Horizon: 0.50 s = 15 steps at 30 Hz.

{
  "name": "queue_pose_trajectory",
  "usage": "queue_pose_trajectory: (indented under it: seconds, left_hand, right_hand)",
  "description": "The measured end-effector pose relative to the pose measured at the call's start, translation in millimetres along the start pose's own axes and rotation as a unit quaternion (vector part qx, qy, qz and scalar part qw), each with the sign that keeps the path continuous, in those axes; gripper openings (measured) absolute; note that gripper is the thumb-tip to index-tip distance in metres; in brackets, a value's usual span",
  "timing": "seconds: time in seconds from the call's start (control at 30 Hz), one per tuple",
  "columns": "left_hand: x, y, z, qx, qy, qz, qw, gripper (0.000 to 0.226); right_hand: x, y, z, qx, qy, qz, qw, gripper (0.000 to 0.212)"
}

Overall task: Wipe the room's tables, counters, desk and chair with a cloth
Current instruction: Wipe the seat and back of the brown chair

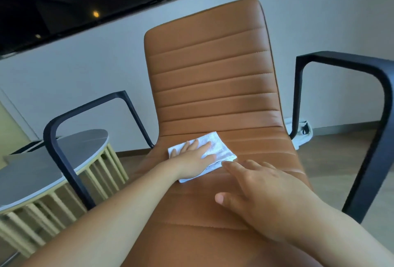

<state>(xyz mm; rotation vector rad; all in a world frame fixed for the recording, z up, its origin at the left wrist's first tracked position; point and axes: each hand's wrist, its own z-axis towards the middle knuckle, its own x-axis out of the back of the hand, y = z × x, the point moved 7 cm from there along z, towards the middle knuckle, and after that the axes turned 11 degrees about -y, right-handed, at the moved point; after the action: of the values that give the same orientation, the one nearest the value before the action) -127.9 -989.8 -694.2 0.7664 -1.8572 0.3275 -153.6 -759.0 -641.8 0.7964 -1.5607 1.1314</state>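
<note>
A tan leather chair [213, 79] with ribbed stitching and black armrests fills the middle of the head view. A folded white cloth [219, 149] lies on its seat near the crease with the backrest. My left hand [193, 156] presses flat on the cloth with straight, spread fingers. My right hand [262, 190] hovers over or rests on the seat just in front of the cloth, fingers extended, its fingertips near the cloth's near edge.
A round grey-topped side table [64, 155] with pale slatted sides stands to the left, behind the left armrest [64, 143]. The right armrest [373, 117] rises at the right. A dark TV screen [74, 0] hangs on the wall. A white object [302, 130] lies on the floor behind.
</note>
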Motion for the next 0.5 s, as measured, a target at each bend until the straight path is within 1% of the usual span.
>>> queue_pose_trajectory:
  seconds: [0.07, 0.17, 0.2, 0.3, 0.37, 0.43, 0.47, 0.5]
  left_hand:
    - [1, 21, 8, -0.014, -0.003, 0.000, 1.000, 0.065]
    - [-2, 50, 14, -0.029, -0.011, 0.028, 0.999, 0.084]
    - [-2, 55, 16, -0.031, -0.005, 0.034, 0.999, 0.086]
    - [-1, 59, 19, -0.042, 0.019, -0.009, 0.999, 0.067]
    - [1, 56, 17, -0.066, 0.025, -0.038, 0.997, 0.068]
    - [6, 49, 7, -0.089, 0.019, -0.107, 0.990, 0.077]
    - [9, 47, 1, -0.105, 0.015, -0.129, 0.986, 0.076]
    - [10, 47, -6, -0.129, 0.015, -0.121, 0.984, 0.067]
  right_hand:
    - [-1, 2, 0, -0.003, -0.002, 0.001, 1.000, 0.066]
    - [-5, 7, 1, -0.011, -0.005, 0.006, 1.000, 0.063]
    - [-6, 10, 2, -0.014, -0.007, 0.008, 1.000, 0.062]
    - [-11, 14, 6, -0.031, -0.023, 0.001, 0.999, 0.059]
    - [-11, 16, 10, -0.047, -0.031, -0.012, 0.998, 0.055]
    - [-9, 19, 15, -0.072, -0.037, -0.019, 0.997, 0.052]
    - [-8, 19, 18, -0.084, -0.039, -0.020, 0.996, 0.048]
    - [-7, 20, 21, -0.091, -0.039, -0.025, 0.995, 0.041]
